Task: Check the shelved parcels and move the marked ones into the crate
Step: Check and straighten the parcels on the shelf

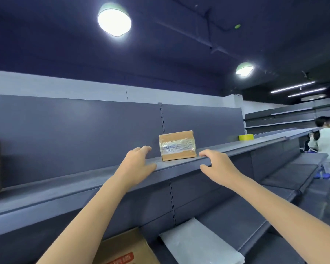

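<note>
the left hand (pixel 136 161) rests on the front edge of the top shelf (pixel 69 184), fingers loosely spread, grip released and holding nothing. just to its right the small cardboard parcel (pixel 177 145) sits near that front edge, label and clear tape facing out. it looks light and stiff, but the tape may be slick, so the bare cardboard ends seem the best place to hold, one hand on each. the right hand (pixel 216 164) hovers at the edge just right of the parcel, fingers curled loosely, also empty. further right a yellow tape roll (pixel 246 137) lies on the shelf. grey shelving, dark ceiling with round lamps (pixel 114 21), people at the far right.
</note>
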The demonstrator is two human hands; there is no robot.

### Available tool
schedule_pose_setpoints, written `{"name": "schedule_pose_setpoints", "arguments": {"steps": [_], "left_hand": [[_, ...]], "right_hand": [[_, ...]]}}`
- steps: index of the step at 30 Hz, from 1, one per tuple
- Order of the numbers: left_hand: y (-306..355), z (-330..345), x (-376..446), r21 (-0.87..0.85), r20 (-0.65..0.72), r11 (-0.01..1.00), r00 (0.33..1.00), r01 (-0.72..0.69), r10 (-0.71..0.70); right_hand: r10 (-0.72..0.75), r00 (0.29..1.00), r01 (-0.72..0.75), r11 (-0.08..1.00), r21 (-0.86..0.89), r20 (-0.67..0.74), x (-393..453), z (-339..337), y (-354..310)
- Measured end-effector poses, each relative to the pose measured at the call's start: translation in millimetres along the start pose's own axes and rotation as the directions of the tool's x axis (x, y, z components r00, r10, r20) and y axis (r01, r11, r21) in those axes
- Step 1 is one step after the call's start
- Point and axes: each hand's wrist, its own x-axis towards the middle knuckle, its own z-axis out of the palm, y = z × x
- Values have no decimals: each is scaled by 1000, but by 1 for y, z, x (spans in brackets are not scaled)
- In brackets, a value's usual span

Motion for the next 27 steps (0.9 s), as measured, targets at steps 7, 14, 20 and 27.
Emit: {"name": "schedule_pose_setpoints", "arguments": {"steps": [7, 14, 20, 27], "left_hand": [[-8, 25, 43, 21, 80, 998, 995, 55, -56], [-9, 42, 94, -7, 62, 995, 993, 102, -102], [-11, 55, 134, 68, 153, 968, 956, 241, -249], [-6, 79, 156, -88, 216, 920, 909, 382, -357]], "right_hand": [[45, 994, -42, 999, 35, -97, 46, 18, 25], [38, 995, -32, 997, 74, -91, 99, 35, 50], [79, 997, -80, 988, 133, 12, 148, 51, 68], [60, 960, -151, 933, 327, 273, 171, 69, 78]]}}
